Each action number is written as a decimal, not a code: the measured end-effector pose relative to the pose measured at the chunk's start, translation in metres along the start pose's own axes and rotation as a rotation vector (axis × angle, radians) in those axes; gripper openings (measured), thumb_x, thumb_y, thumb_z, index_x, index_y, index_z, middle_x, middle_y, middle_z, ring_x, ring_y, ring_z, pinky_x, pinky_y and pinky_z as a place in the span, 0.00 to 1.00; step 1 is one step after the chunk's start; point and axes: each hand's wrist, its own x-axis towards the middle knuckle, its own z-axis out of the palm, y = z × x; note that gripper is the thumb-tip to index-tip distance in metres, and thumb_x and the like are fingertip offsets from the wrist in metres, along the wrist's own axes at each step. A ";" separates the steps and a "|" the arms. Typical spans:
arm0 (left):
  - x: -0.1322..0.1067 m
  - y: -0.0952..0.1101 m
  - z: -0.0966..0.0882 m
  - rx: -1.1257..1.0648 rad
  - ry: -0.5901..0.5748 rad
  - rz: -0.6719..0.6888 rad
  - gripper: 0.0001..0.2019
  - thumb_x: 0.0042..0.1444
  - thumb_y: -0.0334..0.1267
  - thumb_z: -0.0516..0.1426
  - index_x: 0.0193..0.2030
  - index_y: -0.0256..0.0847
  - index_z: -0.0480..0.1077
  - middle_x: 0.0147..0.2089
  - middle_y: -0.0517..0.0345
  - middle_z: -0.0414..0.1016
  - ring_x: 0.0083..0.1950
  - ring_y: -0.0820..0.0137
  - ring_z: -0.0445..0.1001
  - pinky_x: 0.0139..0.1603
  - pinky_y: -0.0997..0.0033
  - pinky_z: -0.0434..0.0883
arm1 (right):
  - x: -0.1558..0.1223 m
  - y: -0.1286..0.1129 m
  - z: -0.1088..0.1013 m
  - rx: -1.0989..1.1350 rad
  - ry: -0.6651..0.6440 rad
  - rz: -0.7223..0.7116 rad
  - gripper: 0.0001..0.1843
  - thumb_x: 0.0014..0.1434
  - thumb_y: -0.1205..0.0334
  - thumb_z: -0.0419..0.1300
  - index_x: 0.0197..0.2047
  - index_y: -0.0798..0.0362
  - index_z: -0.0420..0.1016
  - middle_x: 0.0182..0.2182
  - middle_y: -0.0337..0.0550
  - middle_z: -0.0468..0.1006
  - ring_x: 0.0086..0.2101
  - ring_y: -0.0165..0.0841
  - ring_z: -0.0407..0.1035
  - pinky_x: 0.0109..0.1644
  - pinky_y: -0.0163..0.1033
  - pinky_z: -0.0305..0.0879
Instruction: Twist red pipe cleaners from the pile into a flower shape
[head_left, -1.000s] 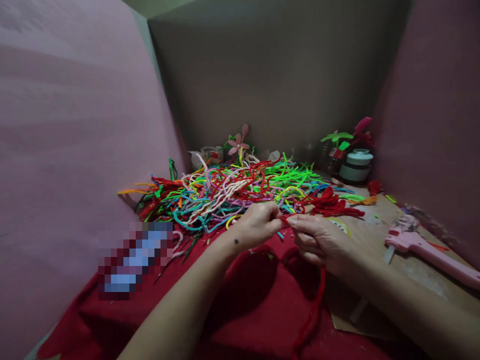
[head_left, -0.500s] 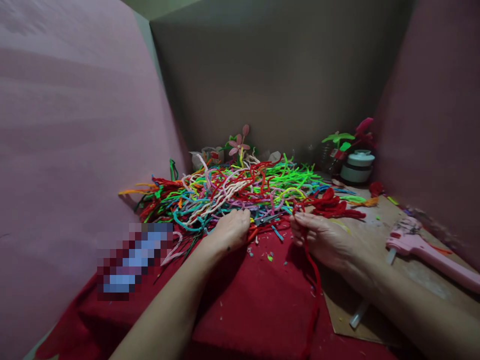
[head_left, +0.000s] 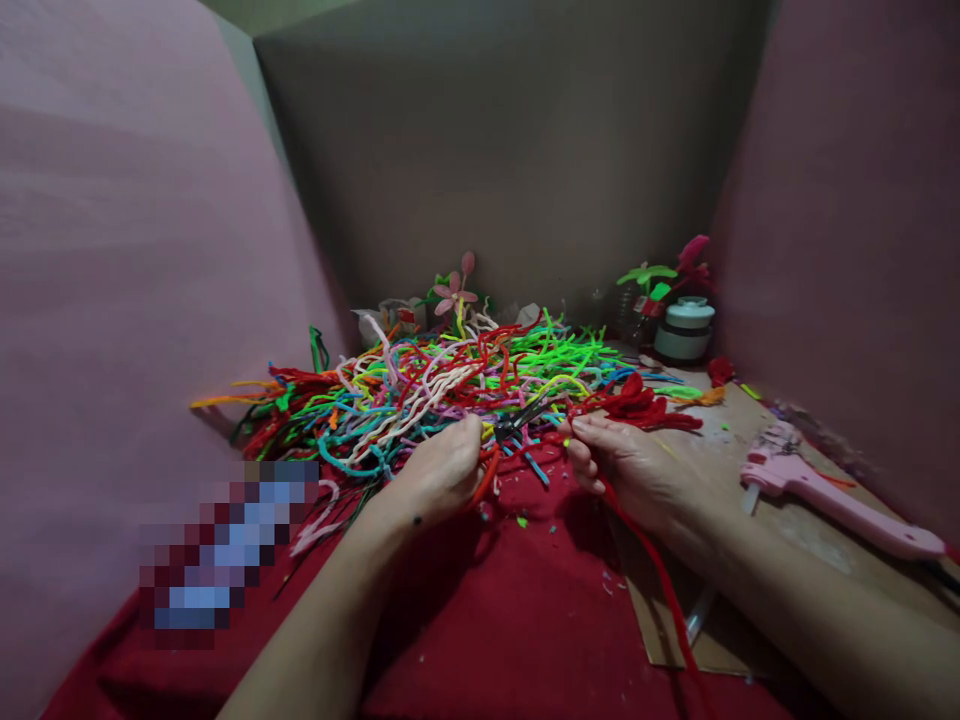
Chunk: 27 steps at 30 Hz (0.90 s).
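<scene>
No readable text or labels anywhere

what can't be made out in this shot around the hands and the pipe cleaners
Head view only:
- Left hand: its fingertips curl under, so the grip on the scissors is hidden.
- Red pipe cleaner pinched by the right hand: its lower end runs off the bottom edge.
- Object beside the pile: pixelated patch, unreadable.
- Items at the back near the jar: too dim and small to identify.
- Pink glue gun: its tip is too blurred to make out.
</scene>
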 end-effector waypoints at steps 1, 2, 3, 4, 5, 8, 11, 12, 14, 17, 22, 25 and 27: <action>-0.001 0.004 0.000 0.004 -0.011 0.006 0.08 0.57 0.41 0.44 0.39 0.39 0.56 0.38 0.48 0.71 0.34 0.66 0.70 0.31 0.69 0.61 | -0.001 -0.001 0.002 -0.026 0.007 -0.011 0.09 0.50 0.60 0.61 0.25 0.56 0.67 0.15 0.33 0.62 0.16 0.22 0.53 0.16 0.29 0.48; -0.001 0.009 -0.001 0.015 -0.027 0.006 0.08 0.57 0.40 0.44 0.39 0.38 0.56 0.37 0.48 0.71 0.34 0.66 0.70 0.31 0.69 0.60 | -0.002 -0.002 0.003 -0.051 0.015 -0.021 0.10 0.50 0.59 0.60 0.25 0.56 0.66 0.15 0.33 0.62 0.15 0.22 0.53 0.16 0.29 0.48; -0.002 0.013 -0.002 0.029 -0.043 0.006 0.08 0.57 0.38 0.44 0.40 0.38 0.56 0.36 0.48 0.71 0.34 0.65 0.70 0.30 0.69 0.60 | -0.002 -0.002 0.005 -0.075 0.021 -0.030 0.10 0.50 0.59 0.60 0.24 0.55 0.66 0.14 0.32 0.62 0.15 0.22 0.52 0.15 0.29 0.47; -0.002 0.016 -0.002 0.044 -0.058 0.007 0.08 0.57 0.37 0.44 0.41 0.37 0.56 0.35 0.48 0.71 0.34 0.64 0.71 0.30 0.68 0.60 | -0.003 -0.003 0.006 -0.095 0.027 -0.038 0.11 0.50 0.58 0.60 0.24 0.55 0.64 0.14 0.32 0.61 0.14 0.22 0.52 0.15 0.29 0.46; -0.002 0.019 -0.003 0.058 -0.068 0.011 0.08 0.57 0.36 0.44 0.41 0.36 0.56 0.35 0.47 0.72 0.34 0.63 0.71 0.30 0.68 0.60 | -0.004 -0.003 0.006 -0.113 0.030 -0.041 0.11 0.50 0.58 0.60 0.23 0.54 0.63 0.13 0.32 0.61 0.14 0.22 0.51 0.15 0.29 0.46; -0.002 0.024 -0.004 0.077 -0.069 0.022 0.09 0.56 0.34 0.44 0.42 0.33 0.57 0.35 0.45 0.72 0.35 0.61 0.72 0.30 0.67 0.60 | -0.005 -0.002 0.008 -0.159 0.034 -0.044 0.13 0.49 0.57 0.59 0.23 0.53 0.61 0.13 0.31 0.61 0.13 0.22 0.51 0.14 0.29 0.46; -0.002 0.025 -0.004 0.087 -0.076 0.010 0.09 0.55 0.34 0.45 0.42 0.33 0.58 0.35 0.44 0.72 0.36 0.61 0.72 0.31 0.67 0.61 | -0.005 -0.001 0.009 -0.194 0.042 -0.046 0.12 0.49 0.57 0.59 0.23 0.53 0.61 0.13 0.31 0.62 0.13 0.22 0.52 0.14 0.29 0.48; -0.002 0.026 -0.003 0.089 -0.077 0.008 0.09 0.55 0.34 0.45 0.42 0.33 0.58 0.35 0.44 0.72 0.36 0.61 0.72 0.31 0.67 0.61 | -0.005 0.000 0.009 -0.204 0.049 -0.050 0.12 0.48 0.57 0.59 0.22 0.53 0.60 0.13 0.31 0.62 0.12 0.22 0.52 0.14 0.28 0.48; -0.002 0.026 -0.002 0.089 -0.075 0.010 0.09 0.55 0.34 0.45 0.41 0.33 0.59 0.36 0.43 0.72 0.36 0.61 0.72 0.32 0.67 0.62 | -0.006 0.001 0.009 -0.227 0.062 -0.062 0.12 0.48 0.58 0.59 0.22 0.53 0.61 0.13 0.31 0.63 0.12 0.22 0.53 0.13 0.28 0.48; -0.002 0.027 -0.001 0.095 -0.072 0.015 0.10 0.55 0.35 0.45 0.41 0.33 0.59 0.36 0.43 0.73 0.36 0.59 0.72 0.31 0.66 0.63 | -0.007 0.002 0.009 -0.256 0.077 -0.072 0.11 0.48 0.58 0.58 0.22 0.53 0.61 0.13 0.31 0.63 0.12 0.22 0.53 0.14 0.28 0.49; -0.001 0.029 -0.001 0.120 -0.066 0.002 0.10 0.56 0.34 0.44 0.42 0.33 0.59 0.35 0.43 0.73 0.34 0.59 0.73 0.29 0.65 0.63 | -0.008 0.003 0.008 -0.295 0.051 -0.073 0.11 0.50 0.60 0.57 0.20 0.54 0.61 0.13 0.32 0.63 0.12 0.21 0.52 0.14 0.29 0.48; -0.001 0.029 0.000 0.122 -0.067 -0.013 0.10 0.55 0.33 0.44 0.42 0.33 0.58 0.36 0.43 0.73 0.35 0.59 0.73 0.30 0.66 0.64 | -0.008 0.003 0.007 -0.302 0.052 -0.083 0.10 0.50 0.61 0.56 0.21 0.54 0.62 0.13 0.32 0.63 0.12 0.21 0.52 0.14 0.29 0.48; -0.001 0.029 0.001 0.123 -0.075 -0.028 0.10 0.54 0.31 0.44 0.43 0.33 0.58 0.37 0.43 0.73 0.36 0.59 0.73 0.31 0.66 0.64 | -0.008 0.004 0.006 -0.304 0.050 -0.089 0.10 0.50 0.61 0.56 0.21 0.54 0.62 0.14 0.32 0.64 0.13 0.21 0.53 0.14 0.29 0.48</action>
